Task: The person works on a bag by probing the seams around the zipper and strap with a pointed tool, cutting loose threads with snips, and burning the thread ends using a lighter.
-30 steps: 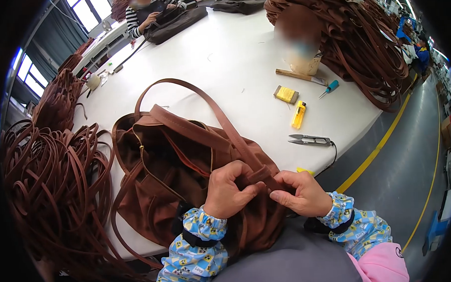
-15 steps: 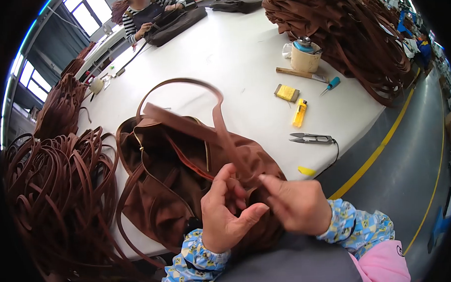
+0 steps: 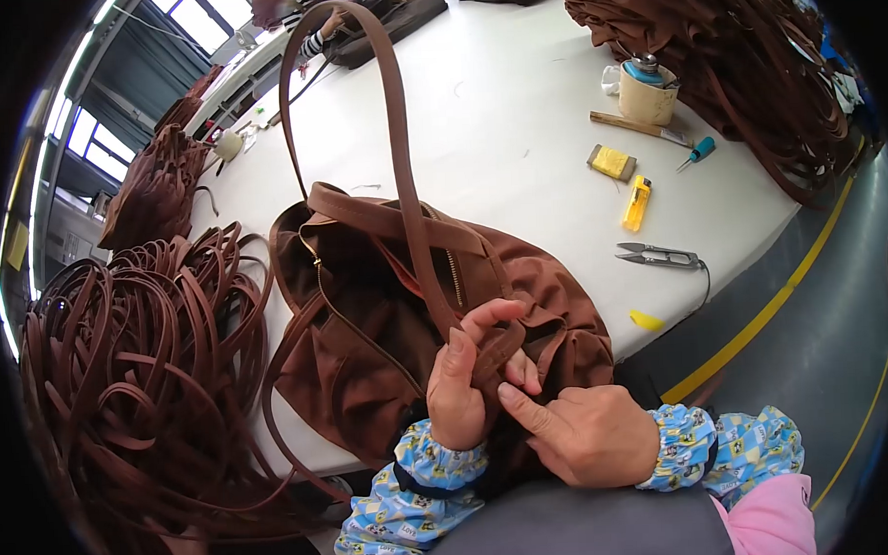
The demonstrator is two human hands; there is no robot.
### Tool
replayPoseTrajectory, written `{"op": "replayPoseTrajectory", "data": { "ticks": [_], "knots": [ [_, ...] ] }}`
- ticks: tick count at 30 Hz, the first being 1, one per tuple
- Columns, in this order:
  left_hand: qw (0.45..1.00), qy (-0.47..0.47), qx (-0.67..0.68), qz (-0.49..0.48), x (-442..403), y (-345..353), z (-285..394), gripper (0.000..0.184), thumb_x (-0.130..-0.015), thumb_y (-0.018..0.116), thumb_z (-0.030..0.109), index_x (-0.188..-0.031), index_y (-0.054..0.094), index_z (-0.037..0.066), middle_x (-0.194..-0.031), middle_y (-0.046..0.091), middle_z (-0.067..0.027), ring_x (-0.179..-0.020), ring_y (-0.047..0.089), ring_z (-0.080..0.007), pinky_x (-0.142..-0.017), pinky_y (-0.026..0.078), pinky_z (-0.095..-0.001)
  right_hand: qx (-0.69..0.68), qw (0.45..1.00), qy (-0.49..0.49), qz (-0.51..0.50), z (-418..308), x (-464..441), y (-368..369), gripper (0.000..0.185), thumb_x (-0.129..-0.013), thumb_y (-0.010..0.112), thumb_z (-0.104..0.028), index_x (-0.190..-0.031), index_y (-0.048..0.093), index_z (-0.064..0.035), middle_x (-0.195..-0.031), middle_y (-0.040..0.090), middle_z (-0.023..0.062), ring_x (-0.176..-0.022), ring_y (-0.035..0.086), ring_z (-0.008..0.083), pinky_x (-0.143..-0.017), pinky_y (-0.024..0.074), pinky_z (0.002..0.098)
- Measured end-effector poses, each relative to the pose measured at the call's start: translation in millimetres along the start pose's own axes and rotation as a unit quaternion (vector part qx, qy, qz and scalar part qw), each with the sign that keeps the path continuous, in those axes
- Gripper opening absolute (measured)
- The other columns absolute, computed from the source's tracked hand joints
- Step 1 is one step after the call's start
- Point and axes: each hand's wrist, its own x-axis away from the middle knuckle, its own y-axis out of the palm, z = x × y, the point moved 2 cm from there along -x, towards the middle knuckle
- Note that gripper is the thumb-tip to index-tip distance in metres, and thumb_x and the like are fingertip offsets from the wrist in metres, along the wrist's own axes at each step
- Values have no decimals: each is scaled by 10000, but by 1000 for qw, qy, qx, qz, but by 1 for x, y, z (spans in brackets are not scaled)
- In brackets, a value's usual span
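Note:
A brown fabric bag (image 3: 562,283) with an open zipped mouth lies at the table's near edge. One handle strap (image 3: 396,113) arches high over it, and its lower end runs down into my left hand (image 3: 458,399). The fingers of that hand are wrapped round the strap end, thumb up along its side. Close against them is my right hand (image 3: 596,434), fingers curled and the index finger reaching to the strap base by the left fingertips. Whatever it pinches there is hidden. Both wrists wear patterned blue sleeve covers.
Thread snips (image 3: 658,255), a yellow lighter (image 3: 636,204), a yellow block (image 3: 612,162), a screwdriver (image 3: 697,152) and a pot (image 3: 646,102) stand or lie at right. Brown straps (image 3: 144,356) heap at left. Brown pieces (image 3: 690,44) pile at back right. A person in striped sleeves (image 3: 309,42) works across the table.
The handle strap has swung up into a taller arch. My left fingers have closed round its lower end. My right hand has moved slightly down, its index finger now straighter. The view has shifted.

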Motion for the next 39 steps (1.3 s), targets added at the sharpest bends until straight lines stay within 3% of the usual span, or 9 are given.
{"op": "replayPoseTrajectory", "data": {
  "ticks": [3,15,17,26,36,38,39],
  "knots": [
    [999,-8,-11,35,1,3,-3,624,-936,273,506,-1184,450,-39,-629,505,-82,-561,518,-201,-574,452,-303,1,1000,4,-7,0,1,-1,661,-644,681,-104,-1256,465,18,-629,550,42,-523,537,190,-458,437,301],
    [999,-12,33,-1,1,-4,-6,680,-927,251,529,-1239,422,-50,-646,535,-98,-606,557,-239,-616,469,-324,-18,1000,13,-21,1,0,-4,655,-657,680,-118,-1264,464,2,-648,552,61,-546,561,195,-485,461,307],
    [996,-19,71,-50,2,-5,-6,679,-931,272,514,-1264,394,-65,-712,522,-91,-674,528,-215,-698,450,-324,-24,999,14,-21,1,-1,-4,653,-658,680,-119,-1263,465,1,-643,549,65,-544,561,197,-486,461,308],
    [995,-22,78,-51,3,-7,-8,683,-917,293,535,-1201,447,-66,-728,531,-97,-679,525,-211,-710,435,-329,-41,999,7,-13,3,-3,-2,634,-661,676,-126,-1249,473,-4,-618,535,71,-521,553,216,-471,452,323],
    [998,19,10,-60,3,-8,-12,722,-837,469,603,-1126,485,-59,-732,526,-63,-706,540,-161,-706,430,-279,-83,997,6,0,10,-1,0,613,-663,676,-161,-1232,488,-29,-575,527,64,-493,554,233,-443,439,336],
    [996,47,12,-76,2,-7,-13,672,-845,495,563,-1126,488,-47,-750,532,-59,-709,546,-152,-691,431,-262,-80,997,8,-15,9,0,-2,596,-667,673,-91,-1228,485,-16,-623,564,88,-532,589,227,-482,472,312],
    [993,71,15,-90,1,-7,-13,623,-853,520,523,-1127,492,-35,-768,538,-55,-712,552,-142,-676,431,-246,-145,988,21,41,11,2,0,603,-679,659,-75,-1250,469,-28,-669,587,97,-565,601,237,-510,485,313]
  ]
}}
